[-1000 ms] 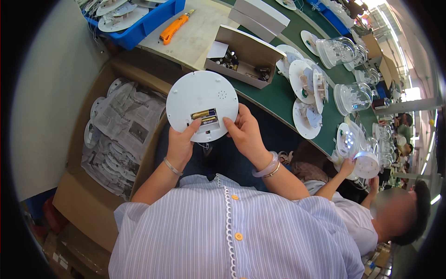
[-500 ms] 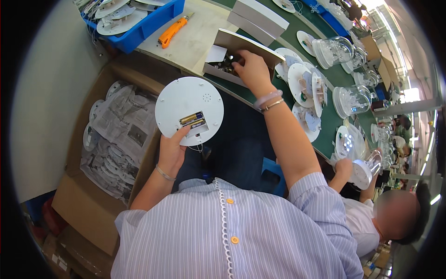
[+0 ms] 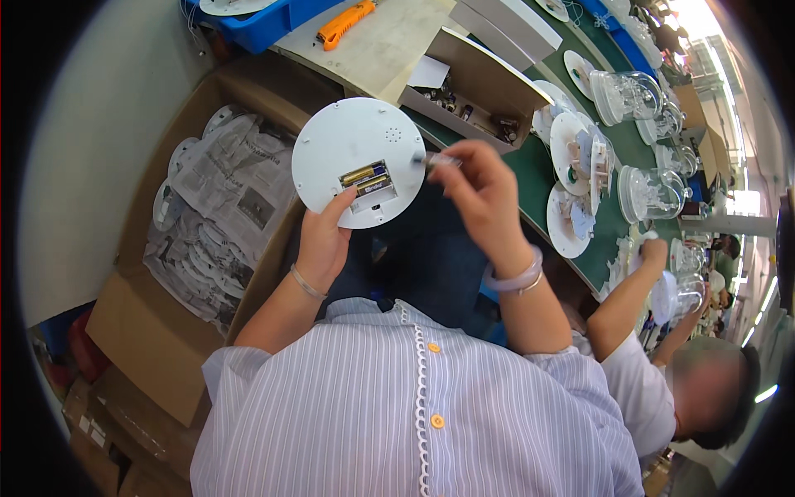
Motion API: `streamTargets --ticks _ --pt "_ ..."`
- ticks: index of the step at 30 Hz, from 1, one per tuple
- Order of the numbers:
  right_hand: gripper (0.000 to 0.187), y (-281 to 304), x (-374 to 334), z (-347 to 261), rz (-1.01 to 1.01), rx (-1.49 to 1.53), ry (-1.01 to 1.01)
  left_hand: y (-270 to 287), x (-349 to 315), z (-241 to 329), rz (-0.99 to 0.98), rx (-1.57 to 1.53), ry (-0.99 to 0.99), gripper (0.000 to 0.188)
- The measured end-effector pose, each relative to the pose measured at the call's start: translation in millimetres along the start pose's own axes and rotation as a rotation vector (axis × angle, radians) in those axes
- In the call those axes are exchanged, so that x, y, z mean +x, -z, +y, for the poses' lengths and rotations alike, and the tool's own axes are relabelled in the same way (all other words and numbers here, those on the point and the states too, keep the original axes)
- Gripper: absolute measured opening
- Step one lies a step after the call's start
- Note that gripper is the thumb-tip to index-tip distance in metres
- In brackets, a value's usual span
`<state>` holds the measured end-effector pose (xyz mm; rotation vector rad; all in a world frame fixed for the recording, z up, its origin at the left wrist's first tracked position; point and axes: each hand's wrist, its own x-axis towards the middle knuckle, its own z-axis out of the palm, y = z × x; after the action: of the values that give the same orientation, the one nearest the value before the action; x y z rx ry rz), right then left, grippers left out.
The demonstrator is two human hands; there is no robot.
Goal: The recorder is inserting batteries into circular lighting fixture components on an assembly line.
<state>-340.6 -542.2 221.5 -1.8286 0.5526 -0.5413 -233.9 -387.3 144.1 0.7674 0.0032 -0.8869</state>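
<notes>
My left hand (image 3: 325, 236) is clamped on the lower edge of the white disc (image 3: 331, 141), held in front of me near the open box (image 3: 489, 74). Two batteries (image 3: 363, 173) already lie in its slot (image 3: 382, 203); one bay looks bare, so I judge the filling mostly done. My right hand (image 3: 484, 195), fingertips pinched on a blurred small thing (image 3: 440, 160), probably another battery, is just beside the disc's right edge, that piece not yet in

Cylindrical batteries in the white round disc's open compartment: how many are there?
2: an upper gold-and-dark battery and a lower battery beside it, nearer the left hand. Its thumb overlaps the edge; no whole battery seems hidden.
</notes>
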Motion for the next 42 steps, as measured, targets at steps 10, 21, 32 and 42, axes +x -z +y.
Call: streamTargets --ticks 10,21,32,42 --pt "0.033 -19.0 -28.6 13.3 -0.057 -0.56 0.29 -12.0 -9.7 -8.7 -0.01 0.085 -0.008 0.034" --pt "0.041 -19.3 -30.3 26.2 -0.111 0.432 -0.381 -15.8 -12.0 -10.4 -0.066 0.052 0.011 0.034" --pt "0.039 -24.9 -29.9 35.0 -0.081 0.425 -0.42 -13.5 -13.7 -14.0 -0.048 0.105 0.014 0.031" --pt "0.034 -41.0 -38.1 16.0 0.051 0.279 -0.005 -1.8 -7.2 -3.5 -0.24 -0.156 0.108 0.035"
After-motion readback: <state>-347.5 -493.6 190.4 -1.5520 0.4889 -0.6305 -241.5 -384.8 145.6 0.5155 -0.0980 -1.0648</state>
